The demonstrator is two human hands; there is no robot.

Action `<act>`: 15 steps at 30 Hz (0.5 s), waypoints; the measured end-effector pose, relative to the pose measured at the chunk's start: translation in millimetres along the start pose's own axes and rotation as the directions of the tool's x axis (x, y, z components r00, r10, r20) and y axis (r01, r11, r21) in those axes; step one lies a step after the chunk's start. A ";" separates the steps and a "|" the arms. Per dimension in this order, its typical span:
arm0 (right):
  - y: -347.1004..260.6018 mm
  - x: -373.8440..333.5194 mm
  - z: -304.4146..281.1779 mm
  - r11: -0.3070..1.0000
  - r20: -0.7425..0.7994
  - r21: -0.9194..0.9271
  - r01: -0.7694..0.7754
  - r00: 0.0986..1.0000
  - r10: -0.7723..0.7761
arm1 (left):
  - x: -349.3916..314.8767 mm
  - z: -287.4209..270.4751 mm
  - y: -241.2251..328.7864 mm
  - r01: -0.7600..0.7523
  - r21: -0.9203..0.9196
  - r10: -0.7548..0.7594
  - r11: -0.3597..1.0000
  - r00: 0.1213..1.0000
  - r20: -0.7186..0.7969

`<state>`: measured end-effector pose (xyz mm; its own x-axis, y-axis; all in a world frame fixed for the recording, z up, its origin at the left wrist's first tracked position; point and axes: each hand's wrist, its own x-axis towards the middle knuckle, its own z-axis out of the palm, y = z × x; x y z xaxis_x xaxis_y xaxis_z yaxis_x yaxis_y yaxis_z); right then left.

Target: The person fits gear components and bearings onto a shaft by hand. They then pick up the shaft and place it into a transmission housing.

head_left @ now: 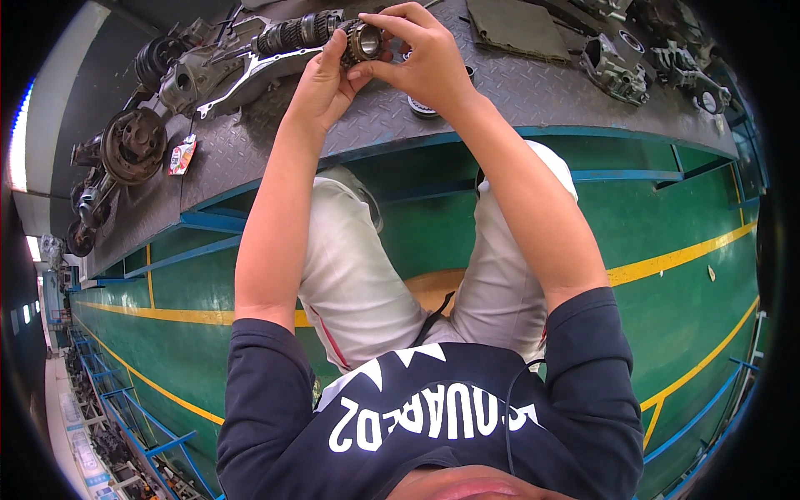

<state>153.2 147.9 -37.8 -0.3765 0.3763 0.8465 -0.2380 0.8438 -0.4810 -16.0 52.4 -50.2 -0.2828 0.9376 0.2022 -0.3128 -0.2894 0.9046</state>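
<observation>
Both my hands hold a toothed metal gear [364,42] with a wide round bore, raised above the workbench. My left hand [323,82] grips its left and lower side, thumb up along the rim. My right hand [427,52] pinches it from the right, index finger over the top and thumb beneath. Just behind the gear lies a gear shaft [296,33] with several toothed wheels. A pale metal gearbox housing [258,77] with a flat flange edge rests to the left of my left hand. A dark ring-shaped part [422,108] sits below my right hand, partly hidden by it.
The workbench has a grey tread-plate top [517,104] and a blue frame. At its left are a rusty round drum [133,146] and a small printed card [182,156]. At the right are a dark flat mat [517,29] and metal castings [615,71].
</observation>
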 end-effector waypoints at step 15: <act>-4.0 0.9 -3.2 0.998 0.022 -0.056 0.003 1.000 -0.002 | -3.3 -4.3 2.0 -0.015 0.100 0.019 0.995 0.999 -0.040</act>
<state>156.6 146.1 -34.5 -0.3957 0.3663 0.8421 -0.1882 0.8652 -0.4648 -19.6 47.9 -50.7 -0.3249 0.9234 0.2042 -0.2165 -0.2828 0.9344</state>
